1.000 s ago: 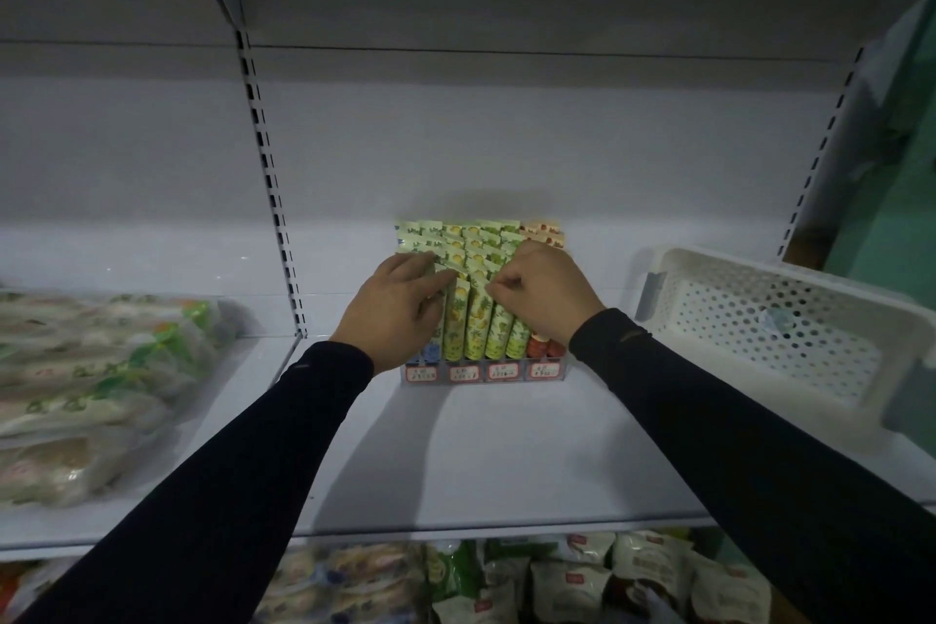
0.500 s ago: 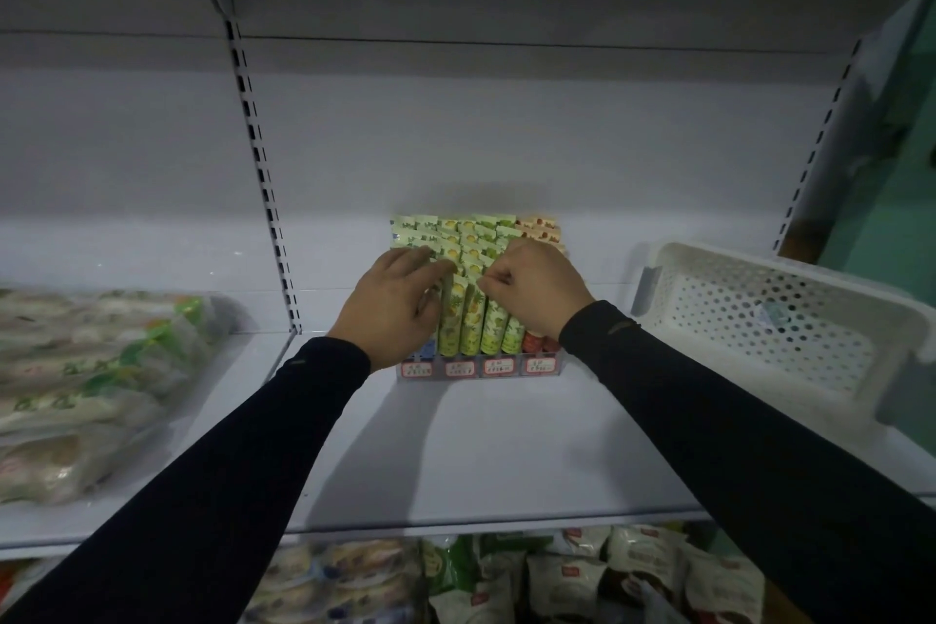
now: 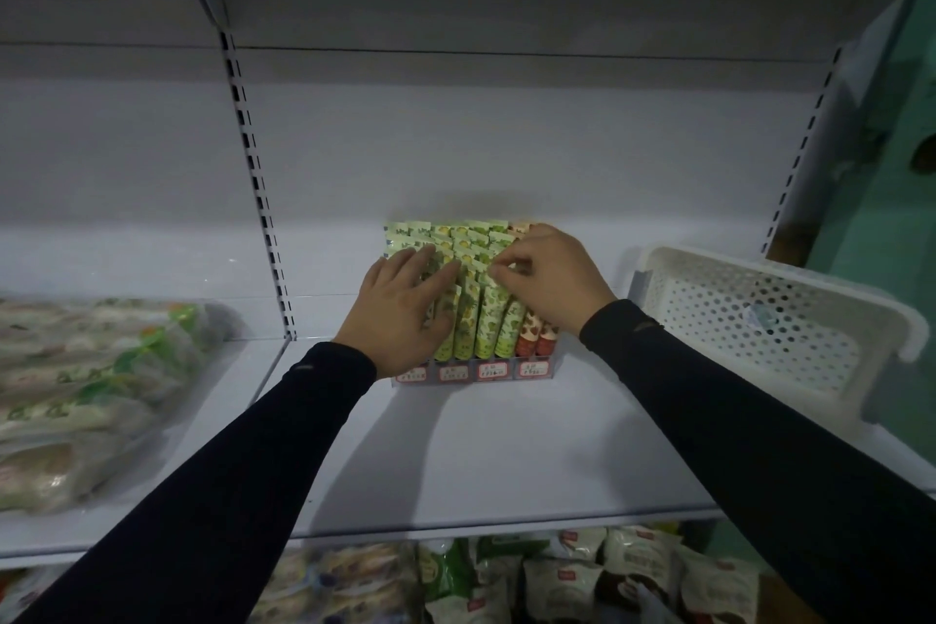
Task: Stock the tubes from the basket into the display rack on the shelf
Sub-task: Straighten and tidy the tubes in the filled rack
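At frame centre, your left hand (image 3: 400, 314) lies flat, fingers straight, on the green printed soft tubes (image 3: 468, 314). These stand caps-down in the clear plastic display rack (image 3: 476, 372), long axes leaning rearward. Your right hand (image 3: 552, 276) pinches a tube's crimped end. The white perforated plastic basket (image 3: 759, 314) sits at right.
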{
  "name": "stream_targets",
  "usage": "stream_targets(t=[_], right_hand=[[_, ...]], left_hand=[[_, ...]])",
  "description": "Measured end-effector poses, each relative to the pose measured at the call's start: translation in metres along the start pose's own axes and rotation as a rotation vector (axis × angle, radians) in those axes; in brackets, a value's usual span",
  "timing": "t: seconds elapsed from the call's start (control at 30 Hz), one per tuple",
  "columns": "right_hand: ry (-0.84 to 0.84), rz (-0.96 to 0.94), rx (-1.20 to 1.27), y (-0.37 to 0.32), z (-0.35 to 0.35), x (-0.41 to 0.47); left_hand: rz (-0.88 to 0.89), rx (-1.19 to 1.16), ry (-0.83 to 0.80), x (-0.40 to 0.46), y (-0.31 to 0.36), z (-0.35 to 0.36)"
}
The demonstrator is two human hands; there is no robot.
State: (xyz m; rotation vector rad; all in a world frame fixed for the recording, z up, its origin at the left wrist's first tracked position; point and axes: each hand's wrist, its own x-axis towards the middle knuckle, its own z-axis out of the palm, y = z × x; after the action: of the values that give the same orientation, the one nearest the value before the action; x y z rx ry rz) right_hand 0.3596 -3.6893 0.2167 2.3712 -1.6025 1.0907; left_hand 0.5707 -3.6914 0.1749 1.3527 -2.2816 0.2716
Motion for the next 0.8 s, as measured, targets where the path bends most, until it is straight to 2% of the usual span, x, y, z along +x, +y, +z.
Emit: stream_targets(t=[0.3,0.8], right_hand=[[-0.107,0.036,-0.035,0.009,0.002,-0.011],[-0.104,0.047,-0.108,-0.001,0.010,-0.002]], left_hand=[[0.035,0.007,-0.047,0.003,0.008,-0.002],[0.058,0.026,-0.084,0.007,0.006,0.003]])
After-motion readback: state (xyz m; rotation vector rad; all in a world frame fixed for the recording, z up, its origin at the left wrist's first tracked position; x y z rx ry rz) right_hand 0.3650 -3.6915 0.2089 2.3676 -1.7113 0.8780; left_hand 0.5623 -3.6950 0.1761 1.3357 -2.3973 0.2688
